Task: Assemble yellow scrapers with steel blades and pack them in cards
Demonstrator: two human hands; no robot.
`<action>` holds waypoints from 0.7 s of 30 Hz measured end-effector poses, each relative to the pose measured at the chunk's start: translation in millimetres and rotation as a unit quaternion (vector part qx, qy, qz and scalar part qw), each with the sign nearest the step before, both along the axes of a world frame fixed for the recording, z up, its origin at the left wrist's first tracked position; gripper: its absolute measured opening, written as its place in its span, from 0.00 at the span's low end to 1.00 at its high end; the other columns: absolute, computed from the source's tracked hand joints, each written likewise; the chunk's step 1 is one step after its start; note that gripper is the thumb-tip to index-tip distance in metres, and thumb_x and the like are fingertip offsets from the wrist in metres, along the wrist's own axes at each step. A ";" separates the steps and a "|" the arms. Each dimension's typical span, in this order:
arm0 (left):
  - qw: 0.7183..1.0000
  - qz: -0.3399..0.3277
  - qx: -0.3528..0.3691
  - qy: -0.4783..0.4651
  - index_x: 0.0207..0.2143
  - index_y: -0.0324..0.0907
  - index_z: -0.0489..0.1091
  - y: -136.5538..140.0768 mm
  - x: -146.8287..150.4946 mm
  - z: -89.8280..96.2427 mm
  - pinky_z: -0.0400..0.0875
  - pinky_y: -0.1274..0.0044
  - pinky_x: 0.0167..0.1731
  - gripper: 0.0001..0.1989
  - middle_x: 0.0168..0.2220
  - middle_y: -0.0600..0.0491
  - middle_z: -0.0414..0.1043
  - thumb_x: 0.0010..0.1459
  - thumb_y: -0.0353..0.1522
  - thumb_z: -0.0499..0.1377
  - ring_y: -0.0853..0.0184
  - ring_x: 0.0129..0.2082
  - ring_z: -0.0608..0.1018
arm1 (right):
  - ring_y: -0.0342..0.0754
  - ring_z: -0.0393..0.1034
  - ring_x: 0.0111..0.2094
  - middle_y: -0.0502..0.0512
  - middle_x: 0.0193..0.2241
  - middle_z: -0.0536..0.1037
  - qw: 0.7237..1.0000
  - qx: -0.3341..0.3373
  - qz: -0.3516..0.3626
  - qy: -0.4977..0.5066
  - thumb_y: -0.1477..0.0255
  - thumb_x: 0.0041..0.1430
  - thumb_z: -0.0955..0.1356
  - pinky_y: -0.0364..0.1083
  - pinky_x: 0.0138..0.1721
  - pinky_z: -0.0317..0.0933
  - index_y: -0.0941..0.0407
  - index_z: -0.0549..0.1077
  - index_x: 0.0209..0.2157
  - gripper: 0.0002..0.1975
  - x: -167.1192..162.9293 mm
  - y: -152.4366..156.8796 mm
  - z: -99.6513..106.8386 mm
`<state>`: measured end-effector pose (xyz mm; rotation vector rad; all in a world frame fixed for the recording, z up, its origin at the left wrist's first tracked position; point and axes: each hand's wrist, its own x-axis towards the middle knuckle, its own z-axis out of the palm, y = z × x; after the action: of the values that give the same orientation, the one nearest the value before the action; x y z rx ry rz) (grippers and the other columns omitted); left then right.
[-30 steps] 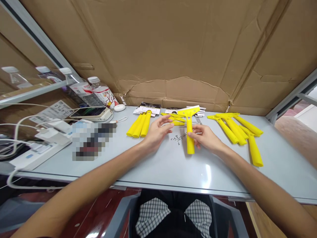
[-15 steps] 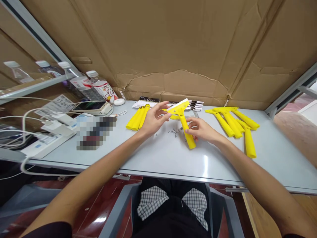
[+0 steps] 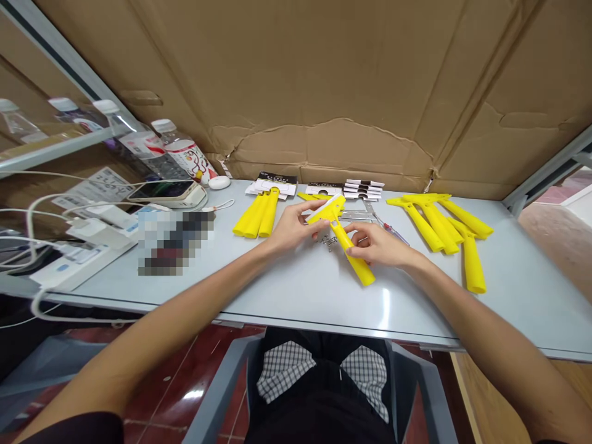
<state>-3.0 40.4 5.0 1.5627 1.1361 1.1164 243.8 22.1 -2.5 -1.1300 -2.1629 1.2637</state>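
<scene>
A yellow scraper (image 3: 354,251) with a white strip along its head is held over the desk, its handle slanting down to the right. My left hand (image 3: 296,223) grips the head end between thumb and fingers. Around the handle, the fingers of my right hand (image 3: 375,243) are closed. Small metal screws (image 3: 329,242) lie in a loose pile beneath the scraper. Behind my hands are metal blades (image 3: 358,214) and a screwdriver (image 3: 393,233), partly covered by my right hand.
Several yellow scrapers (image 3: 432,225) lie to the right, and yellow handles (image 3: 258,213) to the left. Small boxes (image 3: 363,189) stand near the cardboard wall (image 3: 324,74). A power strip (image 3: 83,259), cables, a phone (image 3: 161,191) and bottles (image 3: 185,151) crowd the left side.
The scraper's head has tilted further left and down, and my left hand has closed onto it. The screwdriver behind my right hand has come into view.
</scene>
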 end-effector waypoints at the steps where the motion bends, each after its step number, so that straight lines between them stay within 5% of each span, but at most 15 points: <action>1: 1.000 -0.004 -0.001 -0.002 0.54 0.41 0.82 0.6 -0.5 -1.1 0.63 0.73 0.23 0.27 0.33 0.49 0.80 0.50 0.35 0.76 0.70 0.19 0.68 | 0.44 0.70 0.27 0.47 0.30 0.78 1.000 0.000 0.001 -0.005 0.68 0.61 0.70 0.44 0.28 0.62 0.52 0.74 0.53 0.18 -0.5 -1.0 0.4; 12: 0.999 -0.046 0.010 0.012 0.52 0.40 0.82 2.0 -4.4 1.6 0.65 0.74 0.21 0.23 0.34 0.49 0.78 0.53 0.31 0.74 0.72 0.19 0.70 | 0.43 0.69 0.25 0.46 0.28 0.77 0.999 -0.029 -0.009 0.016 0.69 0.61 0.71 0.43 0.26 0.61 0.53 0.72 0.50 0.16 -5.5 -6.3 -0.5; 21: 1.000 -0.012 -0.002 0.018 0.54 0.42 0.80 6.1 -1.1 -4.0 0.69 0.75 0.20 0.23 0.37 0.49 0.81 0.55 0.34 0.73 0.71 0.20 0.72 | 0.44 0.71 0.26 0.48 0.32 0.76 0.993 -0.095 -0.012 0.063 0.68 0.61 0.72 0.44 0.22 0.68 0.51 0.71 0.52 0.17 -2.9 -1.3 -2.1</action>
<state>-4.1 46.5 1.1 1.5959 1.1407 1.0740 240.9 20.8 -4.5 -1.1118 -1.9646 1.5134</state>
